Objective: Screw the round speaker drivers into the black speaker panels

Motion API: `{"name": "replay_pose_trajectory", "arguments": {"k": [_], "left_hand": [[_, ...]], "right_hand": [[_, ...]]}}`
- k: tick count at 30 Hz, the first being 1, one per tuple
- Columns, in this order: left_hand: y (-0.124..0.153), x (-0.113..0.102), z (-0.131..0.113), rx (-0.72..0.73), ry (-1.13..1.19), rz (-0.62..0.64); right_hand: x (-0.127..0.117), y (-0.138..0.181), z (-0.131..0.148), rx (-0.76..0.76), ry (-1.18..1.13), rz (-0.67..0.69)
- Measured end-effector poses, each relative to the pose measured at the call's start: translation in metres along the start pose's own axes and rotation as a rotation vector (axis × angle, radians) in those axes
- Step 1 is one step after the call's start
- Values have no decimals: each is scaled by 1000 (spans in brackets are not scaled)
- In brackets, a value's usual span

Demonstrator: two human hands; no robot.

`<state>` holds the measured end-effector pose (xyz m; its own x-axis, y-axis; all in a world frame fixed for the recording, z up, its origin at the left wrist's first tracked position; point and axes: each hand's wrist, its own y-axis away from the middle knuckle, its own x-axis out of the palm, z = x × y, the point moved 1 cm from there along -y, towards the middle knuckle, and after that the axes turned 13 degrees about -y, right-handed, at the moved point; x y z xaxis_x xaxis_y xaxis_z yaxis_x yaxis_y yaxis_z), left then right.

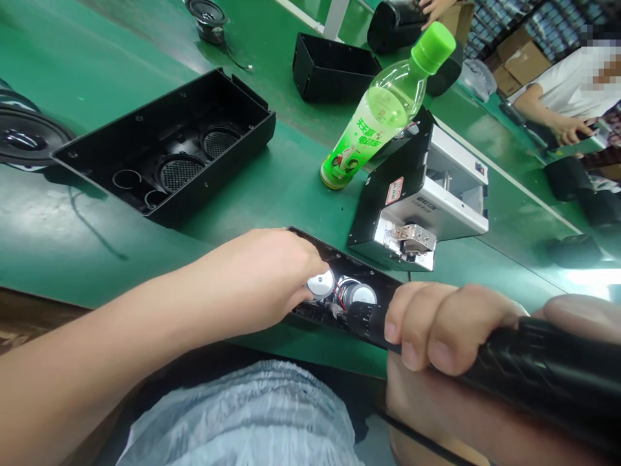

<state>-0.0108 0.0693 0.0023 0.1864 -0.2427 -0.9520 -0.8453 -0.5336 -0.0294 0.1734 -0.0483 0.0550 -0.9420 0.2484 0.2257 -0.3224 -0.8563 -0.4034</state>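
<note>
My right hand (451, 327) is wrapped round a black electric screwdriver (366, 320), whose front end points down into a long black speaker box (388, 285). Two speaker drivers with round silver magnets sit in that box, a right one (363, 294) beside the screwdriver's front and a left one (321, 283). My left hand (284, 275) reaches into the box with thumb and forefinger closed at the left driver's edge; its other fingers are hidden. Red and black wires run between the drivers. The screwdriver's tip is out of sight.
Behind the box stand a screw feeder machine (422, 194) and a green drink bottle (373, 123). An open black speaker box (169, 139) lies at left, near loose speakers (29, 136). Another black box (330, 68) is farther back. Across the bench, a co-worker's hands (572, 129) hold something.
</note>
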Motion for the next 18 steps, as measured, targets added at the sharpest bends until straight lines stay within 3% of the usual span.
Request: {"name": "replay_pose_trajectory", "arguments": {"k": [12, 18], "left_hand": [[0, 0, -1, 8, -43, -14], [-1, -2, -2, 11, -62, -7]], "right_hand": [[-22, -5, 7, 148, -54, 188], [-12, 2, 6, 72, -26, 100]]}}
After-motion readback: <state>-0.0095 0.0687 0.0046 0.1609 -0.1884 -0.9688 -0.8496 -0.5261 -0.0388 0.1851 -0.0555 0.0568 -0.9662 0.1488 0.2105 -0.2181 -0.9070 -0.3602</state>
